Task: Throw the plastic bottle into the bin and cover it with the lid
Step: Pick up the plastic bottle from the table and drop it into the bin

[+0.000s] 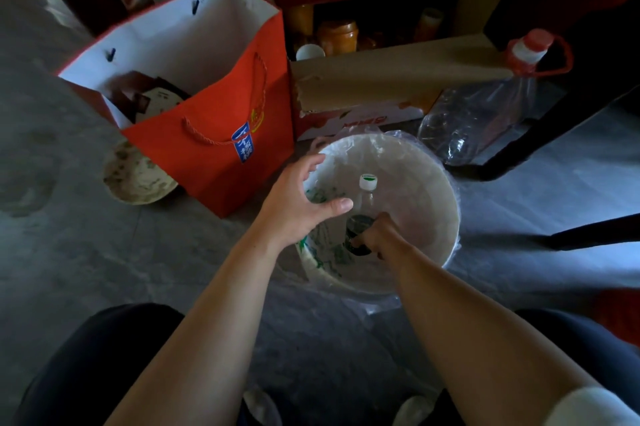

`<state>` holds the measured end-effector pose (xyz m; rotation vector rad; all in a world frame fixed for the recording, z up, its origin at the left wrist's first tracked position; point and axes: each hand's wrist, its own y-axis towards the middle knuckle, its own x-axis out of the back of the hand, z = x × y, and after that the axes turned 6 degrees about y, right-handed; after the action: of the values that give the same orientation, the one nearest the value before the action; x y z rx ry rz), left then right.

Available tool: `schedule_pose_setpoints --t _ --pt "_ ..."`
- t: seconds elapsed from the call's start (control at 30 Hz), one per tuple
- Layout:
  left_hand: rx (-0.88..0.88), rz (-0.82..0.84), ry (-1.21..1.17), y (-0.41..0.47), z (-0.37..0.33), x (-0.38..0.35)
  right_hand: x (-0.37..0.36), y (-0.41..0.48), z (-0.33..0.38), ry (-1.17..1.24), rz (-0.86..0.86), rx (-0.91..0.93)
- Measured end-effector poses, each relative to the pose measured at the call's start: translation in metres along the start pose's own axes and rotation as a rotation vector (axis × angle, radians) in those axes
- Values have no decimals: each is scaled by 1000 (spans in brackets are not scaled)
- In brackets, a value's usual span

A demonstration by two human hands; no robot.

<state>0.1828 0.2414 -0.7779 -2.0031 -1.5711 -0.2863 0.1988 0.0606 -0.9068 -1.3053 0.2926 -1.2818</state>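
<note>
A white round bin (433, 183), lined with a clear plastic bag, stands on the floor in front of me. Inside it my right hand (379, 236) is closed around the lower, dark-labelled part of a clear plastic bottle (367, 197) with a white cap, which points away from me. My left hand (298, 203) hovers over the bin's left rim with fingers spread and nothing in it. A round whitish, stained lid (138, 176) lies on the floor to the left, partly behind a red bag.
A red paper gift bag (221, 134) stands left of the bin. Behind are a cardboard box (381, 86) with jars and a large empty oil jug (485, 113) with a red handle. A dark chair leg (540, 134) crosses on the right. My knees are below.
</note>
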Motion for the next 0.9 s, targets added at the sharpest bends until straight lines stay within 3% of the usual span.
schedule_pose_setpoints --t 0.63,0.77,0.9 --pt "-30 24 38 1 -11 -12 9 -8 10 14 -4 -3" --pt "-5 36 79 -15 -42 6 38 -66 19 49 -118 147" --pt "45 82 193 -57 -107 53 88 -177 36 -68 -167 186"
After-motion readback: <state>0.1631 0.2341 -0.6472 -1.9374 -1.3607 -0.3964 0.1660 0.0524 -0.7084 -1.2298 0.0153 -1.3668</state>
